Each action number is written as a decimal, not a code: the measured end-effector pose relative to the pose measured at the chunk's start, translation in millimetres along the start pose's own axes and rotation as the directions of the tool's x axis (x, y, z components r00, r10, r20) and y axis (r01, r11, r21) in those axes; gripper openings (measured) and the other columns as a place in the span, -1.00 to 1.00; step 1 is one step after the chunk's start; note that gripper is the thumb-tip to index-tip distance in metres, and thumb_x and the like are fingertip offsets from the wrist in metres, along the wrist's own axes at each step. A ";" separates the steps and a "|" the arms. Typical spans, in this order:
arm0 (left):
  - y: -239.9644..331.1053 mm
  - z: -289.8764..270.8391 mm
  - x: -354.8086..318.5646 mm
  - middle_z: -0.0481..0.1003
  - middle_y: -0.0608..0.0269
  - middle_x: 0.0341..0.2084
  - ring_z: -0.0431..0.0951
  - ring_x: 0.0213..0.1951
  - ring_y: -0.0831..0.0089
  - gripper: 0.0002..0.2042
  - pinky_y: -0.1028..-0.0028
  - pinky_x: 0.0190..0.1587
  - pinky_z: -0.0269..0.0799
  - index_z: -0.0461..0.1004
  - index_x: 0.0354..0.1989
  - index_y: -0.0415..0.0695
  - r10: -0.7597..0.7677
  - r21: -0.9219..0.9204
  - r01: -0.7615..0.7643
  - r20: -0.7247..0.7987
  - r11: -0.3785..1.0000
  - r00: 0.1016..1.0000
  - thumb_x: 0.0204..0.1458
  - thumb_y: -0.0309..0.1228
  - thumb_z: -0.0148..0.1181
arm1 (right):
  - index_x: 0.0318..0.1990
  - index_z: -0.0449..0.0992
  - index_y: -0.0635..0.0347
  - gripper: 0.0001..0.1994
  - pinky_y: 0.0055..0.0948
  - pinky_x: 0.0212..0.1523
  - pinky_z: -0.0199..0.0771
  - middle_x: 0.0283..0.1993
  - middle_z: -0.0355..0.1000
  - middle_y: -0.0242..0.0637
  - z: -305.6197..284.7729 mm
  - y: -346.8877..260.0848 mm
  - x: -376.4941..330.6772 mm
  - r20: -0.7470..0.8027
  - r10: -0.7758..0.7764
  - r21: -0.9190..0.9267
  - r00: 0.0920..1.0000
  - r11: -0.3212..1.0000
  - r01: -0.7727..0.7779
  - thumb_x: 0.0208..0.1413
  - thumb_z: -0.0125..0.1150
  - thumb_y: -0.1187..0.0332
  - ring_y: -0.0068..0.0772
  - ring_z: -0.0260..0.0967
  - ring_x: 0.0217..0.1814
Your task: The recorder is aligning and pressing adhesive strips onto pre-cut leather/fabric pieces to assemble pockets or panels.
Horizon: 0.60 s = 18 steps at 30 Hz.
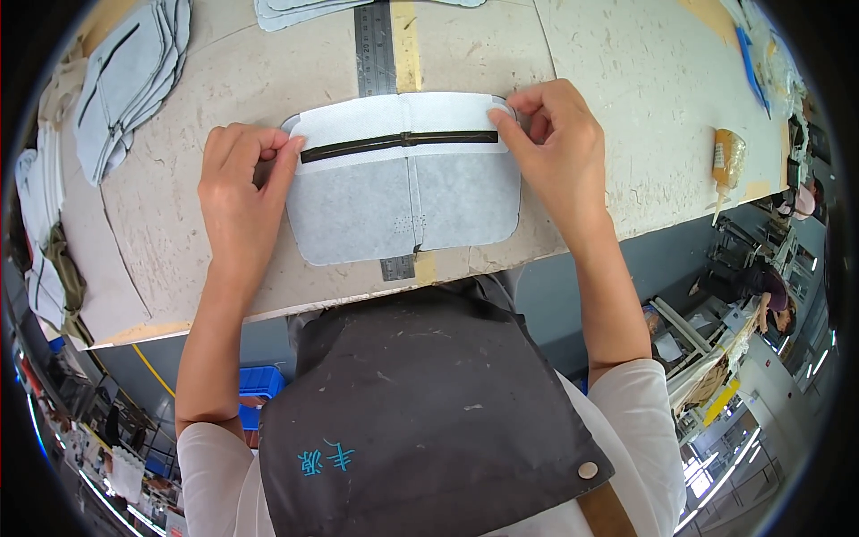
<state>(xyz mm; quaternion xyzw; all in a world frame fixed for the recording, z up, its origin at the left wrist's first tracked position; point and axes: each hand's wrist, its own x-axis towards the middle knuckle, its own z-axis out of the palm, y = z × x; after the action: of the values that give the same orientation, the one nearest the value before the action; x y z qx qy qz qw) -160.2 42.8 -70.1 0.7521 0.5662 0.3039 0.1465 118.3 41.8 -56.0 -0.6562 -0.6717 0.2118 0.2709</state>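
A pale grey fabric panel (349,210) with rounded corners lies flat on the worktable in front of me. Across its upper part runs a white band (358,116) with a long, narrow black strip (358,148) in it. A seam divides the panel down the middle. My left hand (242,174) pinches the upper left corner between thumb and fingers. At the upper right corner my right hand (559,139) has a similar pinch, thumb on top. Beneath the panel passes a metal ruler (376,54), showing above and below it.
Stacked grey panels (134,80) lie at the far left, and more panels (304,11) at the far edge. A yellow tape strip (406,54) runs beside the ruler. On the right are a glue bottle (727,161) and a blue pen-like tool (752,67). Another person (774,300) works beyond.
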 end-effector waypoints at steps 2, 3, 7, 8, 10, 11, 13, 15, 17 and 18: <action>1.3 0.1 -0.5 0.45 0.25 -0.50 0.43 -0.41 0.44 -0.89 0.51 -0.45 0.41 0.52 -0.45 -0.26 -0.038 -0.009 0.038 0.010 0.999 0.999 -0.06 -0.58 0.38 | -0.36 0.56 0.28 -0.92 -0.48 -0.41 0.45 -0.31 0.47 -0.25 -0.8 -2.4 -1.8 -0.044 0.072 0.020 0.996 0.997 -0.071 -0.02 0.33 0.54 -0.47 0.42 -0.42; 0.8 -0.1 -0.4 0.45 0.25 -0.50 0.43 -0.41 0.44 -0.89 0.51 -0.45 0.41 0.52 -0.45 -0.26 -0.037 -0.010 0.037 0.009 0.999 0.999 -0.06 -0.58 0.38 | -0.36 0.56 0.28 -0.92 -0.48 -0.41 0.45 -0.31 0.47 -0.25 -1.5 -1.0 -4.9 -0.045 0.071 0.019 0.996 0.997 -0.070 -0.02 0.33 0.54 -0.47 0.42 -0.42; 1.6 -1.0 -1.6 0.45 0.24 -0.50 0.42 -0.40 0.43 -0.88 0.51 -0.45 0.42 0.51 -0.45 -0.27 -0.018 0.010 0.018 0.008 1.000 1.000 -0.07 -0.59 0.38 | -0.18 0.60 0.29 -0.74 -0.47 -0.28 0.50 -0.08 0.50 -0.24 -8.3 18.2 -24.1 -0.064 -0.227 -0.005 0.972 0.974 0.227 -0.06 0.22 0.70 -0.37 0.45 -0.24; 2.4 -0.5 -1.4 0.45 0.24 -0.50 0.42 -0.40 0.42 -0.88 0.51 -0.44 0.42 0.51 -0.45 -0.27 -0.044 -0.005 0.044 0.013 0.999 0.999 -0.07 -0.59 0.38 | -0.12 0.60 0.29 -0.68 -0.50 -0.26 0.50 -0.01 0.50 -0.24 -9.6 21.8 -27.6 -0.022 -0.362 -0.100 0.932 0.928 0.358 -0.06 0.18 0.76 -0.36 0.45 -0.20; 1.1 0.6 -0.7 0.44 0.24 -0.50 0.42 -0.40 0.42 -0.88 0.51 -0.44 0.42 0.51 -0.45 -0.27 -0.015 0.001 0.015 0.010 1.000 1.000 -0.07 -0.59 0.38 | -0.08 0.60 0.29 -0.62 -0.48 -0.23 0.50 0.03 0.49 -0.25 -9.1 24.8 -31.3 0.003 -0.404 -0.143 0.915 0.905 0.400 -0.09 0.17 0.77 -0.29 0.44 -0.14; 0.1 1.1 -0.3 0.44 0.24 -0.50 0.42 -0.41 0.42 -0.88 0.51 -0.45 0.42 0.51 -0.45 -0.27 0.012 0.010 -0.012 0.008 1.000 1.000 -0.07 -0.59 0.38 | -0.04 0.60 0.29 -0.57 -0.47 -0.20 0.51 0.08 0.48 -0.26 -8.1 26.1 -32.6 0.029 -0.445 -0.181 0.895 0.878 0.442 -0.13 0.16 0.79 -0.23 0.43 -0.07; 0.3 2.8 0.6 0.44 0.24 -0.50 0.42 -0.40 0.42 -0.88 0.51 -0.44 0.42 0.51 -0.45 -0.27 -0.004 -0.003 0.004 0.014 1.000 1.000 -0.06 -0.59 0.37 | -0.07 0.58 0.33 -0.58 -0.43 -0.15 0.50 0.09 0.46 -0.25 -4.5 27.6 -35.4 0.045 -0.460 -0.237 0.887 0.858 0.457 -0.19 0.17 0.74 -0.21 0.41 -0.04; 0.6 0.1 -0.3 0.44 0.23 -0.50 0.42 -0.40 0.41 -0.89 0.50 -0.43 0.42 0.51 -0.45 -0.26 -0.026 -0.001 0.026 0.012 1.000 1.000 -0.06 -0.59 0.37 | -0.10 0.57 0.37 -0.59 -0.39 -0.10 0.49 0.09 0.44 -0.24 -3.4 25.2 -36.8 0.061 -0.485 -0.280 0.873 0.831 0.481 -0.24 0.18 0.70 -0.20 0.39 0.00; -0.7 -0.6 -0.1 0.44 0.24 -0.49 0.42 -0.39 0.41 -0.88 0.50 -0.43 0.40 0.51 -0.44 -0.26 0.009 -0.001 -0.009 0.007 1.000 1.000 -0.06 -0.58 0.37 | -0.13 0.55 0.46 -0.63 -0.34 0.01 0.43 0.18 0.36 -0.16 -5.5 21.1 -40.0 0.180 -0.520 -0.428 0.835 0.723 0.542 -0.22 0.17 0.61 -0.20 0.34 0.09; -2.0 0.0 -0.9 0.44 0.24 -0.49 0.42 -0.39 0.41 -0.88 0.50 -0.43 0.40 0.51 -0.44 -0.26 0.009 0.003 -0.009 0.006 1.000 1.000 -0.06 -0.58 0.37 | -0.13 0.55 0.46 -0.63 -0.34 0.01 0.43 0.18 0.36 -0.16 -6.5 19.1 -39.6 0.178 -0.522 -0.426 0.834 0.724 0.543 -0.22 0.17 0.61 -0.20 0.34 0.09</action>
<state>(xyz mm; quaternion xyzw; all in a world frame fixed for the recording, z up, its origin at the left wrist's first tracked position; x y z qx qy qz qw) -161.8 42.5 -71.5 0.7559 0.5627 0.3012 0.1455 136.8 2.8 -66.6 -0.4755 -0.8678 -0.0250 0.1420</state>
